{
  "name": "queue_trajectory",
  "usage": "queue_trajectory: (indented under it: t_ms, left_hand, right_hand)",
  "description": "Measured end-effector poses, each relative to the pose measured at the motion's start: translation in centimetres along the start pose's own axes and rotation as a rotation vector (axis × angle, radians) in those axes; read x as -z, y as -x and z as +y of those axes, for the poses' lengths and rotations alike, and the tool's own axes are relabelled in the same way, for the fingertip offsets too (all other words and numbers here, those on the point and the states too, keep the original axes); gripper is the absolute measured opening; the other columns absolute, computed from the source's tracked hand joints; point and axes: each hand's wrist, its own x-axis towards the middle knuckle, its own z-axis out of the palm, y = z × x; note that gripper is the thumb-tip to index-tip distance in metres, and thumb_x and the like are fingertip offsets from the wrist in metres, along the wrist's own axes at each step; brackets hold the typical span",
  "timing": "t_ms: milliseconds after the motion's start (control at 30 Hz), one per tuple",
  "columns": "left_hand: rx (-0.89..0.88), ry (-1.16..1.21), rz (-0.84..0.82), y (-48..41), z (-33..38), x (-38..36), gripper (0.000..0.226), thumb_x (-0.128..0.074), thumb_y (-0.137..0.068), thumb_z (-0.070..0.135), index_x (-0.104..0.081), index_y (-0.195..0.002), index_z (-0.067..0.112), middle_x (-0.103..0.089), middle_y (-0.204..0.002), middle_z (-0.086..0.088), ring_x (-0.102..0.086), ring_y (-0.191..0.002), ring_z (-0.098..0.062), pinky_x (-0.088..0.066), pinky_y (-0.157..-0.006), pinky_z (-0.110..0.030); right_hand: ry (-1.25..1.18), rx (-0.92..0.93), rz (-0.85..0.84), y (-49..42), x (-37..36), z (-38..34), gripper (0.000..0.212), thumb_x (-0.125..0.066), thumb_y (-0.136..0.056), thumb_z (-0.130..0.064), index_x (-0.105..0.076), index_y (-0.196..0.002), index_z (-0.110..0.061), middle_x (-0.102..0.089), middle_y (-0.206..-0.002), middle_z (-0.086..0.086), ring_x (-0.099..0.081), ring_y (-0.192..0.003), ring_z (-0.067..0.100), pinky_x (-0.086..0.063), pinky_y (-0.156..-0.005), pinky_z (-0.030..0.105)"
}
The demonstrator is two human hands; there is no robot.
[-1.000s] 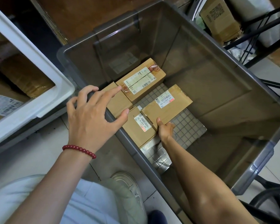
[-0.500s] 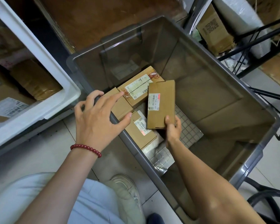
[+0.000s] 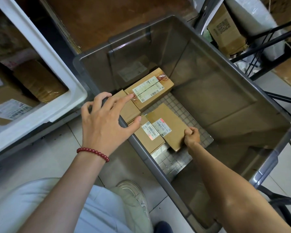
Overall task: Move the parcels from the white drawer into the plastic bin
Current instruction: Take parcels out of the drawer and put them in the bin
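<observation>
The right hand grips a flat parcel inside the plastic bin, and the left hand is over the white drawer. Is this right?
No. In the head view the left hand is over the rim of the plastic bin, not the white drawer. The right hand does grip the flat parcel inside it.

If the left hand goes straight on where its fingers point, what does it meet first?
Probably the large brown cardboard box with the white label inside the grey plastic bin; the left hand seems higher than it, so depth is unclear.
</observation>
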Motion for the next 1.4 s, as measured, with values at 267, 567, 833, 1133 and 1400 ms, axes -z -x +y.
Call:
queue_trajectory:
  t_ms: [267,567,833,1133,1400]
  left_hand:
    - [0.01,-0.019,0.016,0.0,0.1,-0.1,0.059,-0.041,-0.082,0.066,-0.05,-0.132,0.036,-0.061,-0.123,0.008,-0.043,-0.126,-0.018,-0.036,-0.094,-0.043]
    - [-0.082,-0.118,0.094,0.9,-0.3,1.1,0.062,-0.04,-0.084,0.065,-0.058,-0.127,0.024,-0.06,-0.125,0.001,-0.048,-0.121,-0.022,-0.04,-0.091,-0.041]
    - [0.179,-0.243,-0.002,3.4,-5.3,4.6,0.052,-0.052,-0.085,0.056,-0.06,-0.124,0.021,-0.061,-0.124,-0.005,-0.052,-0.115,-0.028,-0.042,-0.084,-0.043]
    - [0.524,-0.236,-0.055,9.4,-13.0,10.3,0.057,-0.047,-0.088,0.057,-0.046,-0.136,0.026,-0.054,-0.133,-0.003,-0.047,-0.122,-0.028,-0.038,-0.094,-0.043]
    - [0.625,-0.267,-0.056,13.0,-17.3,12.6,0.058,-0.048,-0.089,0.054,-0.042,-0.138,0.025,-0.05,-0.137,-0.005,-0.044,-0.126,-0.028,-0.036,-0.094,-0.041]
  right_hand:
    - [0.811,0.303,-0.334,-0.1,-0.5,-1.0,0.096,-0.065,-0.084,-0.052,-0.007,-0.155,-0.023,-0.014,-0.16,0.01,-0.017,-0.145,0.034,-0.021,-0.117,0.045]
    - [1.348,0.732,-0.246,3.6,1.6,-3.6,0.077,-0.05,-0.088,-0.061,-0.019,-0.151,-0.032,-0.027,-0.156,0.003,-0.027,-0.142,0.026,-0.019,-0.115,0.049]
    - [1.172,1.089,-0.05,8.2,2.7,-10.6,0.069,-0.033,-0.09,-0.069,-0.03,-0.148,-0.032,-0.041,-0.149,0.001,-0.036,-0.137,0.024,-0.029,-0.11,0.042]
    - [0.614,1.369,-0.132,21.2,-1.4,-17.9,0.051,-0.044,-0.093,-0.058,-0.051,-0.133,-0.027,-0.054,-0.134,0.001,-0.048,-0.122,0.022,-0.042,-0.099,0.038]
    - [0.698,1.625,-0.386,29.6,-9.1,-17.6,0.051,-0.051,-0.092,-0.055,-0.057,-0.126,-0.018,-0.055,-0.125,0.006,-0.049,-0.117,0.024,-0.043,-0.095,0.037]
